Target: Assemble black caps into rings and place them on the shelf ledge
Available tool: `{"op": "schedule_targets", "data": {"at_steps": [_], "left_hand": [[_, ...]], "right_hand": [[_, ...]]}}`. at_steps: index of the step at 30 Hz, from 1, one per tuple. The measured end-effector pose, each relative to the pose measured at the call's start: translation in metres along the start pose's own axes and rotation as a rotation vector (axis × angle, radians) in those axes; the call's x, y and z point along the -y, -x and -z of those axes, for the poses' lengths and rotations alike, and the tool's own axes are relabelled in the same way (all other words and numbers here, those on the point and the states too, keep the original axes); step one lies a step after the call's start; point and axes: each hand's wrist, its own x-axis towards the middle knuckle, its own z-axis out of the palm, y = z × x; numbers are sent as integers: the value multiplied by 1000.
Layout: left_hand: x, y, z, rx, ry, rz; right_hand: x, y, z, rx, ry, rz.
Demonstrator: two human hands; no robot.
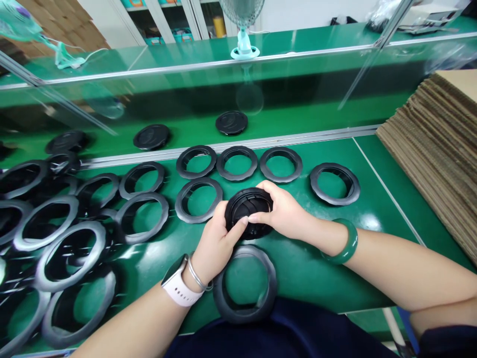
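Note:
Between my two hands is a round black plastic cap [249, 206], tilted so that its ribbed inner side faces me. My left hand [220, 238] grips its left edge, the thumb laid over the inside. From the right, my right hand [279, 209] holds the rim, and its thumb meets the left thumb near the cap's middle. Just below the cap, close to my body, a black ring [246, 315] lies on the green table. Another ring [199, 219] lies left of the cap, and a third ring [281, 176] is beyond my right hand.
Several black rings [72, 283] crowd the left side, some stacked. Beyond the metal rail lie round black discs [231, 123]. Cardboard sheets [428, 134] are piled at the right. A small fan [244, 47] stands on the shelf behind.

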Motion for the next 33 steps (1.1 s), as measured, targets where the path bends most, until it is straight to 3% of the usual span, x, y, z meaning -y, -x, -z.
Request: {"op": "schedule_targets", "data": {"at_steps": [10,13,17,19,22,24,27,33], "left_hand": [[0,-1,-1,-58,-60,-56],[0,-1,4,-88,47,-74],[-6,5,25,-167,193,-180],[-14,10,38,-36,148,-322],[-24,13,48,397,4,-539],[-27,12,47,582,-117,-584],[-25,9,40,651,-217,-577],[-13,8,34,646,-247,-611]], "right_hand": [[-1,-4,4,-1,9,28],[-8,-11,4,-15,-126,47],[-15,-17,4,-110,-437,-34],[-14,-18,4,-142,-559,-69],[-10,-17,4,-185,-679,-106],[-6,-16,4,-192,-742,-122],[2,-13,2,-184,-806,-138],[22,-8,18,-148,-830,-226]]}}
